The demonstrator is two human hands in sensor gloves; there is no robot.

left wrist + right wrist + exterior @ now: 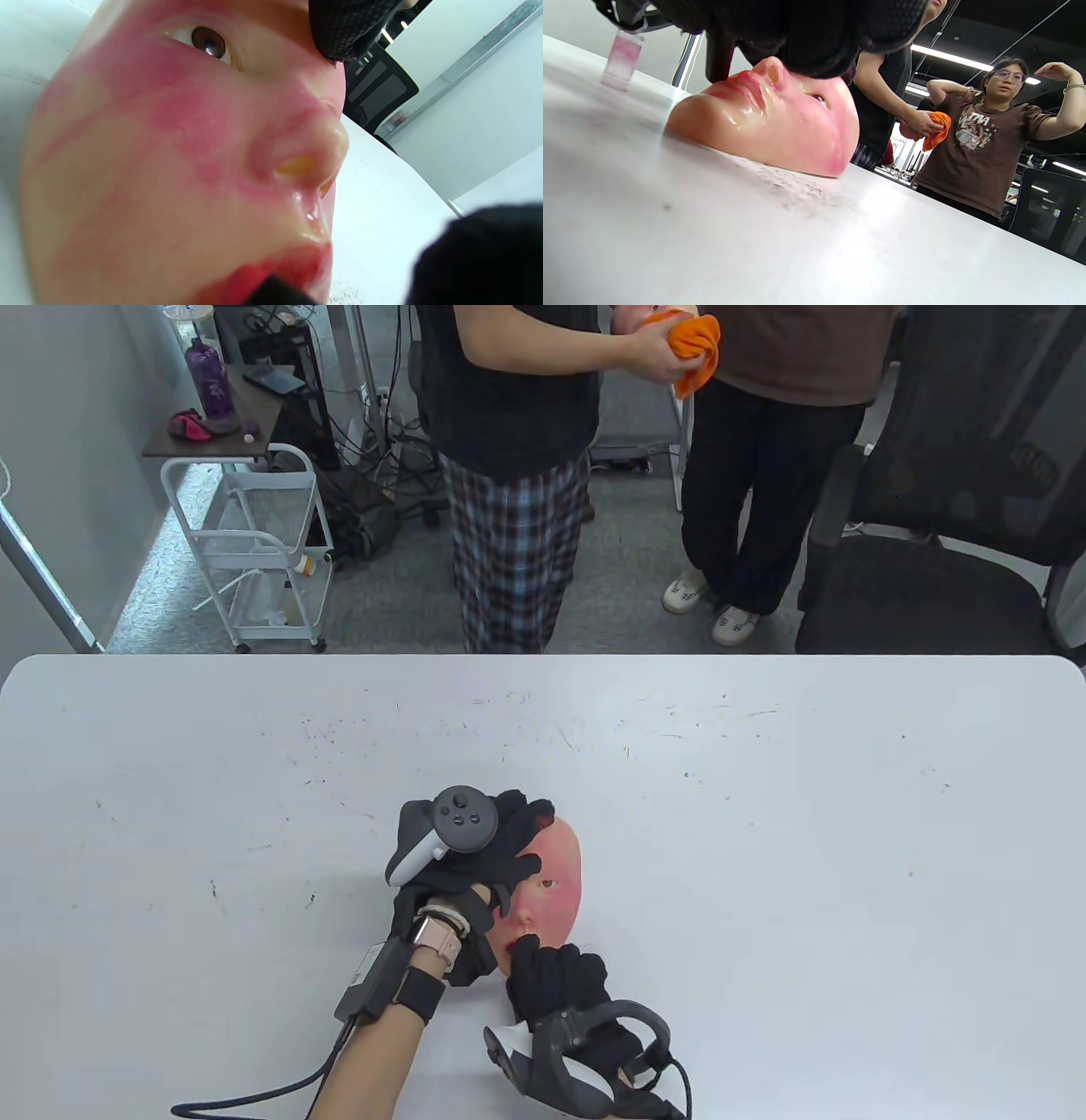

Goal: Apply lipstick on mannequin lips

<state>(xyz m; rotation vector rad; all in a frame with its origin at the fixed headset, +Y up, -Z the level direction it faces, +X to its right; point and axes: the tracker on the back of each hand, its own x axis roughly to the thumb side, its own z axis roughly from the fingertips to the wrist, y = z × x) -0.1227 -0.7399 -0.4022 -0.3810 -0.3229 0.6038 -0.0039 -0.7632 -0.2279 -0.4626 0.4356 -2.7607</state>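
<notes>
The mannequin face [556, 891] lies face up on the white table [764, 831], with pink smears on its cheeks. My left hand [526, 848] grips it at the forehead and temple, and a gloved finger shows above the eye in the left wrist view [348, 25]. My right hand [530, 954] holds a black lipstick [717, 55] at the mouth. The red tip touches the lips [297, 267] in the left wrist view. The lips [746, 82] also show in the right wrist view, with the tube standing on them.
A small clear pinkish container [622, 59] stands on the table beyond the chin. Two people stand behind the far edge; one holds an orange cloth [696, 347]. A black office chair [933, 560] stands at the back right, a white cart [254, 551] at the back left.
</notes>
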